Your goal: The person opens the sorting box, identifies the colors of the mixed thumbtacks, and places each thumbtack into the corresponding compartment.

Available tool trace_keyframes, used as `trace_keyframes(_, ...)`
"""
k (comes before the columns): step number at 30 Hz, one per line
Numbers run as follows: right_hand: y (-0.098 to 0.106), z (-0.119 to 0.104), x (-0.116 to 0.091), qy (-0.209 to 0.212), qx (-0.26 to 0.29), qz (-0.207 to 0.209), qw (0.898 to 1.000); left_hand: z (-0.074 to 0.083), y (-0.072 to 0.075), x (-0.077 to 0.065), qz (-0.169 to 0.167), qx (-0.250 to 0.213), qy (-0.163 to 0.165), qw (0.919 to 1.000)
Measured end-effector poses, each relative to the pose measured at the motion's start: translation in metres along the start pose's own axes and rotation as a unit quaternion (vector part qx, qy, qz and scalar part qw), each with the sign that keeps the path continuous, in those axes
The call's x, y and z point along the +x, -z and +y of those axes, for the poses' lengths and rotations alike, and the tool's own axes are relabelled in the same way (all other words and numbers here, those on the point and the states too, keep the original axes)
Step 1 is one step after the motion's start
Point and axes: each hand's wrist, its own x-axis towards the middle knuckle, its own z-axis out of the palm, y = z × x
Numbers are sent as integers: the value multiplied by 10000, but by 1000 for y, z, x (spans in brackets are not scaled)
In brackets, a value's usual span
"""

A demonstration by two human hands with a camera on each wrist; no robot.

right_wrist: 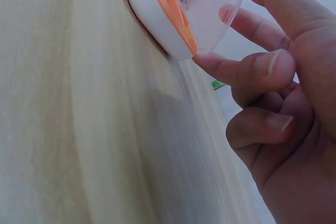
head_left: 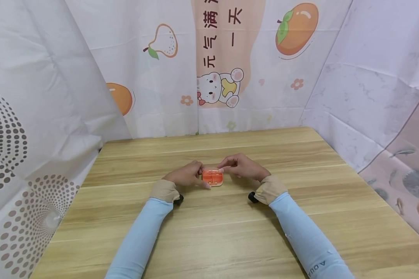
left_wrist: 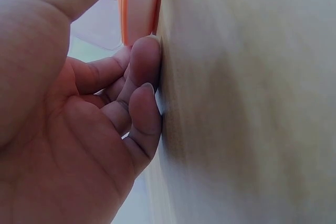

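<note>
A small pill organizer [head_left: 212, 178] with orange compartments and a pale base sits on the wooden table between the hands. My left hand [head_left: 187, 174] grips it from its left side, thumb along the near edge and fingers at the back; in the left wrist view the fingertips lie low against the tabletop. A clear lid [right_wrist: 214, 17] stands tilted up from the organizer in the right wrist view. The right hand [head_left: 243, 166] pinches the lid's edge between thumb and index finger, while another fingertip is right at the orange rim's corner. Inside the compartments, the contents are too small to tell.
The wood-grain table [head_left: 209, 232] reaches up to a fabric backdrop [head_left: 160, 89] printed with fruit, a cartoon animal and writing. Patterned curtains [head_left: 38, 77] hang along both sides. Each wrist bears a small black device [head_left: 253, 197] beside its beige cuff.
</note>
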Motion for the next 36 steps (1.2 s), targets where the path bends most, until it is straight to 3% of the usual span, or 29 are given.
trace_keyframes(8, 1, 2, 1, 33, -191, -27, 9998, 0, 1, 1, -40, -27, -56, 10000)
trace_keyframes(18, -1, 0, 2, 427, -747, -106, 9962, 0, 1, 0, -41, -29, -85, 10000)
trace_keyframes(29, -4, -3, 0, 420, -814, -143, 9957, -1, 0, 0, -50, -188, -181, 9996)
trace_keyframes(36, -6, -4, 1, 327, -990, -20, 9945, -2, 0, 1, -118, -331, -466, 9983)
